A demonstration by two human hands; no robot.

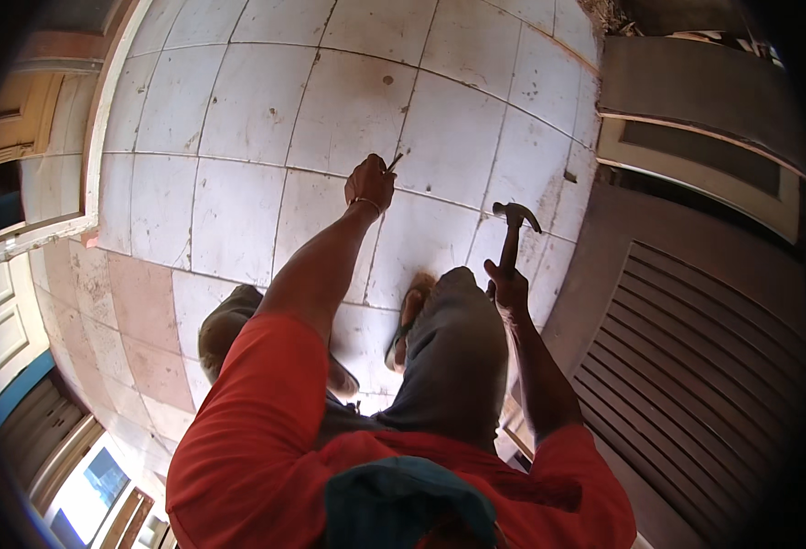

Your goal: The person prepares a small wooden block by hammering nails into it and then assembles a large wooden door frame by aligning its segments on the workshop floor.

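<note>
My right hand (510, 289) is wrapped round the handle of a claw hammer (515, 216). The hammer stands away from me, its head at the far end and its claw curving to the right. Stretched out farther over the tiles, my left hand (369, 183) is closed on a thin, short, nail-like piece (394, 163) that pokes out on its right side. Whether that piece is really a nail is too small to tell. A gap separates the hammer head from my left hand.
Beneath me lies a floor of white tiles (348, 101) with dark joints and specks. Along the right lean brown wooden panels, including a slatted door (696, 366). A pale frame (94, 183) borders the left, with a white panelled door (5, 316) below it. My sandalled feet (409, 311) are under me.
</note>
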